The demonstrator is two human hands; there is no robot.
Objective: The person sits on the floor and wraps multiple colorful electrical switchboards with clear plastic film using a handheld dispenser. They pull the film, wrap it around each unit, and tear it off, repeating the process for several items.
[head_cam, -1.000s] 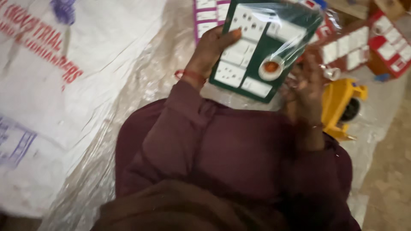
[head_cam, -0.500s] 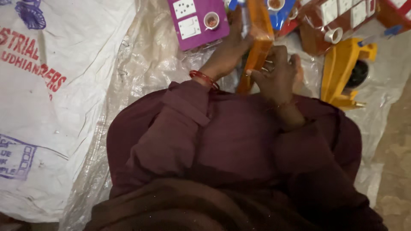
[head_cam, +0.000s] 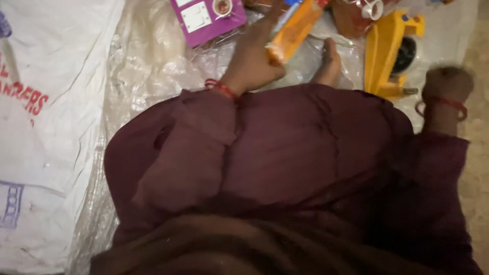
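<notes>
At upper centre of the frame, our left hand (head_cam: 252, 63) had its fingers wrapped around an orange panel (head_cam: 295, 30); we judged it stiff, light, best gripped along its edges. Our right hand (head_cam: 448, 84), far right, was blurred; its fingers' state we cannot tell.

You wear a loose maroon garment, its long sleeves creased and reaching down to both wrists. A red thread band circles the wrist just behind your left hand (head_cam: 252, 63); another red band circles the wrist behind your right hand (head_cam: 448, 84), which shows blurred. Your foot (head_cam: 328, 63) is bare.
</notes>
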